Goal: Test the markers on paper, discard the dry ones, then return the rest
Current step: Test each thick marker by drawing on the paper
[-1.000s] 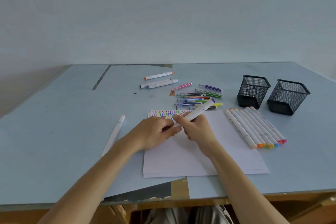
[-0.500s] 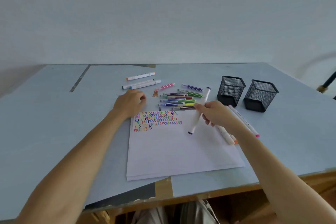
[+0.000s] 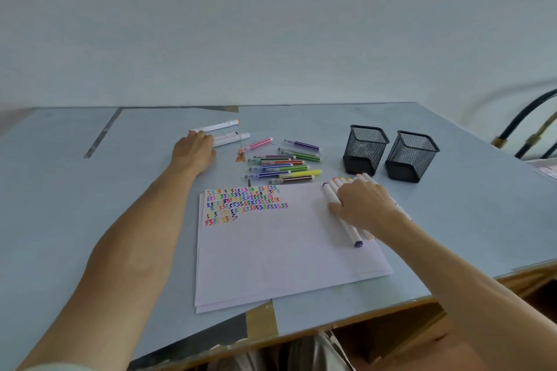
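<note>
Left hand out at the far side of the table, fingers curled over the ends of two white markers; an actual grip or just a touch, can't tell. Right hand spread flat, palm down, on a row of white markers at the right edge of the paper (purple-capped one nearest the sheet), nothing gripped. Colourful squiggles across the top left of the paper. Heap of thin markers just beyond the sheet. Two black mesh cups side by side further right.
</note>
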